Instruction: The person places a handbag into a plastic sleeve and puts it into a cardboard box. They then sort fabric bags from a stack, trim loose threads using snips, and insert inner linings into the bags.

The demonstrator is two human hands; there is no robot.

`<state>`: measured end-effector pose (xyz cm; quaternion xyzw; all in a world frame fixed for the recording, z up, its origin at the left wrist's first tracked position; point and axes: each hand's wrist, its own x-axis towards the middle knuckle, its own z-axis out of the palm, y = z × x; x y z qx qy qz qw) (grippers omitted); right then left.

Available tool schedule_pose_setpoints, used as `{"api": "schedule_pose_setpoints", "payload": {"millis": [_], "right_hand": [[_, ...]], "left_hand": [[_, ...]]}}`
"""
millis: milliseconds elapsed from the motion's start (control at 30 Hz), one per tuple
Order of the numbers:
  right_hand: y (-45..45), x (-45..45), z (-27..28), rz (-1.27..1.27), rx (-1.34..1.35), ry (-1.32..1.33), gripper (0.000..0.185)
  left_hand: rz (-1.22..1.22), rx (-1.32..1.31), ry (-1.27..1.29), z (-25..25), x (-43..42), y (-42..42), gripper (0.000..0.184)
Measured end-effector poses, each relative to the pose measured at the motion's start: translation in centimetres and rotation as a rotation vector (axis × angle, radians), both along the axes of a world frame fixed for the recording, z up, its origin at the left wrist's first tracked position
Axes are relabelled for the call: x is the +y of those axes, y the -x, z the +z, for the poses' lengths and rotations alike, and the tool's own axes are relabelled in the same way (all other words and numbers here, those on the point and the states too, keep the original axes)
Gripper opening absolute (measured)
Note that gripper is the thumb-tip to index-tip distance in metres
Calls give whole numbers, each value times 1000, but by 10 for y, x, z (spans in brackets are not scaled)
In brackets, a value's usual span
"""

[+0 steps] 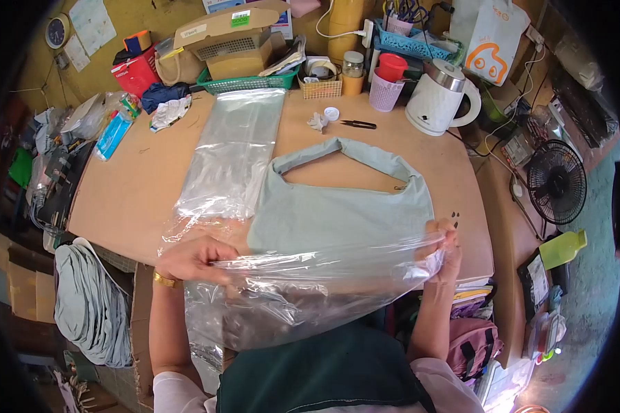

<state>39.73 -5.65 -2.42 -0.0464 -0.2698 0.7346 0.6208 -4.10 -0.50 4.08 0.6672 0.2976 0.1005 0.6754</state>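
Note:
A clear plastic bag [310,286] is stretched between my two hands at the front of the table, its lower part hanging over the edge. My left hand [198,260], with a gold band at the wrist, pinches one side of the plastic. On the other side, my right hand [442,253] grips the bag's right corner. Just beyond lies a pale green cloth shoulder bag [341,213], flat with its strap loop pointing away; the plastic overlaps its lower edge. Left of it lies a stack of clear plastic bags [231,155].
Black thread snips [358,124] lie behind the cloth bag. A white electric kettle [434,100] stands at back right, near a pink cup [386,91]. A green basket [248,82] holds boxes at the back. Folded pale cloth [89,303] is piled at lower left.

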Motion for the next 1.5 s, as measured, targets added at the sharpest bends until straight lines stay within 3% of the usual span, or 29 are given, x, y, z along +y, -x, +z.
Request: {"api": "schedule_pose_setpoints", "payload": {"millis": [33,100,133,167,233,300,367,433,500,533,633,667,700,733,767,833,867,900,933,967,1033,1100,1133,1167,1233,1300,1367,1433,1500], "right_hand": [[4,-6,1,25,-273,-15,26],[15,-7,11,49,-547,-32,26],[29,-4,24,298,-1032,-341,28],[36,-3,30,557,-1503,-662,30],[30,-3,14,353,-1215,-545,35],[23,7,13,-409,-353,221,32],[22,6,6,-182,-249,182,29],[28,4,7,46,-144,136,26],[41,-1,15,551,-1337,-691,33],[34,-6,5,560,-1333,-694,33],[7,-5,-29,-75,-943,141,41],[4,9,-32,-205,-594,267,40],[8,11,-28,-11,-276,204,32],[13,14,-21,215,13,182,25],[22,12,-8,334,-511,-190,25],[29,8,7,441,-1030,-575,26],[30,2,7,383,-1080,-438,25],[30,-2,6,324,-1126,-299,25],[28,-4,3,-112,-835,42,28],[17,3,-4,-108,-837,41,28],[-3,22,-19,132,-133,216,33],[24,11,-27,-126,-290,491,37],[27,10,-14,108,-641,212,39],[30,8,-3,346,-974,-81,41],[34,11,3,590,-1284,-385,44],[34,21,-1,-407,-510,162,44],[20,21,-24,-233,-347,305,44],[19,20,-22,-55,-179,437,44],[27,17,-8,397,-925,-51,43]], "left_hand": [[0,3,-2,-9,-1,3,28],[513,-76,-104,-36,-3,11,25],[662,-395,-107,-30,-2,-3,27],[663,-394,-104,-28,-6,-3,27],[609,-784,329,-21,-16,-2,29],[478,-572,131,-6,-20,-18,29],[-162,143,9,-2,-12,-19,28],[37,303,-45,0,-5,-8,24],[761,-727,142,-16,6,6,25],[771,-726,143,-16,4,6,25],[715,-693,-59,-8,-3,-3,23],[398,-290,-98,2,-3,-7,21],[72,110,-130,8,-3,-9,19],[218,217,-242,0,0,-1,13],[221,217,-246,-7,6,8,13],[559,-655,46,-15,19,19,19],[451,-901,211,-20,22,17,25],[454,-900,212,-17,17,13,25],[437,-604,-31,-11,7,10,23],[268,-398,-222,-3,8,6,22],[-90,-61,-695,13,10,-3,19],[446,194,-160,-13,9,13,26],[664,-401,7,-21,14,17,26],[665,-398,10,-23,16,19,26],[333,-1076,503,-14,15,14,23],[699,-734,339,12,-6,-18,25],[-26,333,-334,24,1,-24,31],[87,187,-319,-15,18,-2,31],[558,-682,12,-24,25,4,31]]}}
